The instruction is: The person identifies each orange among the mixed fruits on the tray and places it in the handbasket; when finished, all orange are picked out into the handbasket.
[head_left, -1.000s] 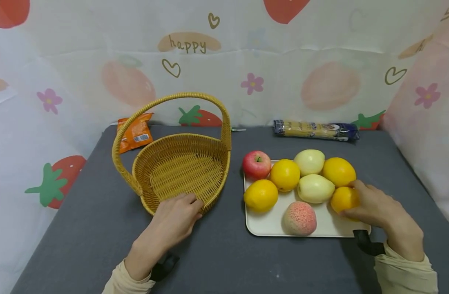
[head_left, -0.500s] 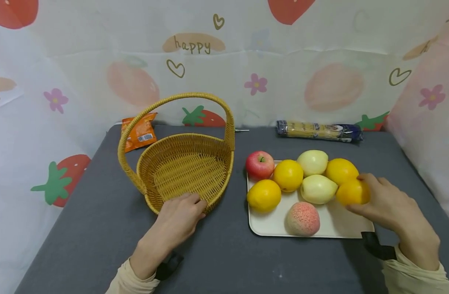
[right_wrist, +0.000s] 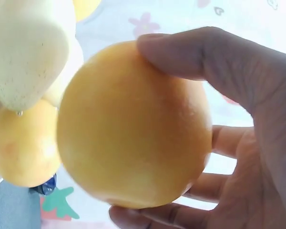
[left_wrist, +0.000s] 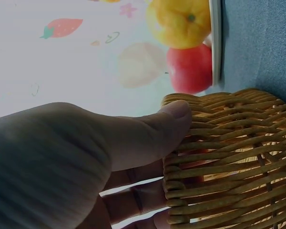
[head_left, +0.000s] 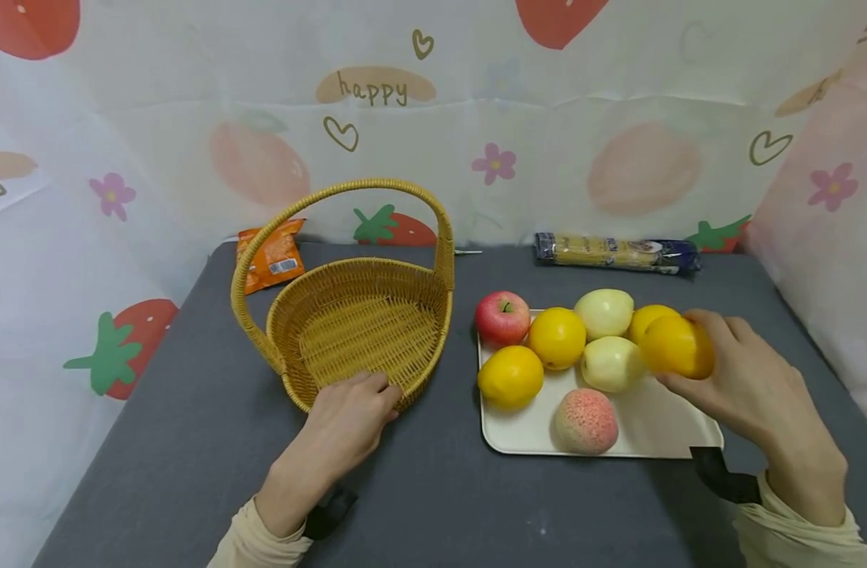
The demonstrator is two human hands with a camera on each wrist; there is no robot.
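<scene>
The left hand (head_left: 353,418) grips the near rim of an empty wicker basket (head_left: 369,331); in the left wrist view its thumb lies over the woven rim (left_wrist: 229,157) with the fingers on the other side. An orange fruit (head_left: 678,347) is pinched between the thumb and fingers of the right hand (head_left: 753,386), raised above the right part of a white tray (head_left: 667,442). In the right wrist view, the held orange fruit (right_wrist: 133,124) fills the middle, beside a pale green fruit (right_wrist: 28,52).
On the tray lie a red apple (head_left: 502,318), a pink peach (head_left: 586,421), pale green fruits (head_left: 613,364) and other orange-yellow fruits (head_left: 510,378). Behind stand an orange packet (head_left: 273,256), left, and a noodle pack (head_left: 615,252), right. Patterned cloth hangs at the back.
The right hand has lifted the orange fruit off the tray's right side, up and slightly away from the person. The left hand keeps its grip on the basket rim.
</scene>
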